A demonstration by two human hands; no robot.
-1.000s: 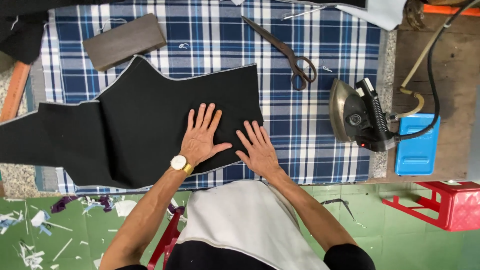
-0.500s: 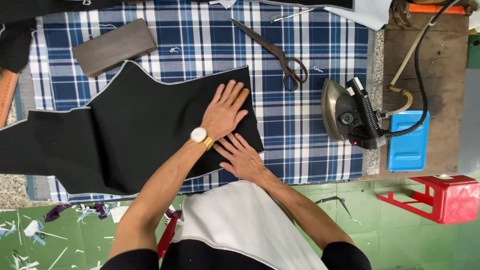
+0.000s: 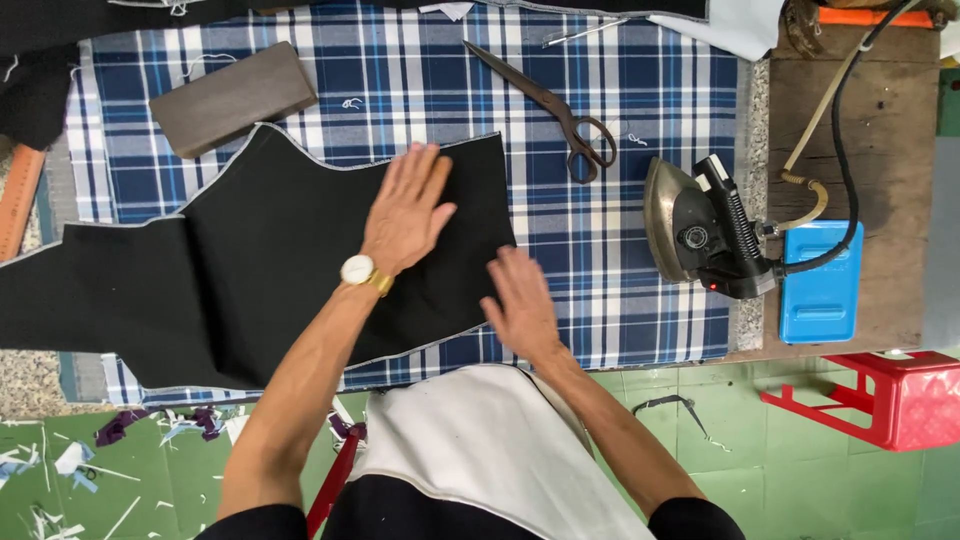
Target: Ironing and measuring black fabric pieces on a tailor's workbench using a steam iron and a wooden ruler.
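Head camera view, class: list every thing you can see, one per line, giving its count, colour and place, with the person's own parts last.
cut cloth piece: one, black with pale edging, flat across the left and middle of the table
checked cover: one, blue and white, spread over the table
block: one, grey-brown, upper left
scissors: one pair, dark, upper middle, shut
iron: one, black with metal sole, tipped on its side, right
tray: one, blue, beside the iron
stool: one, red, on the green floor, lower right
wristwatch: one, white face, gold band, left wrist
left hand: flat on the cloth
right hand: flat at the cloth's right edge
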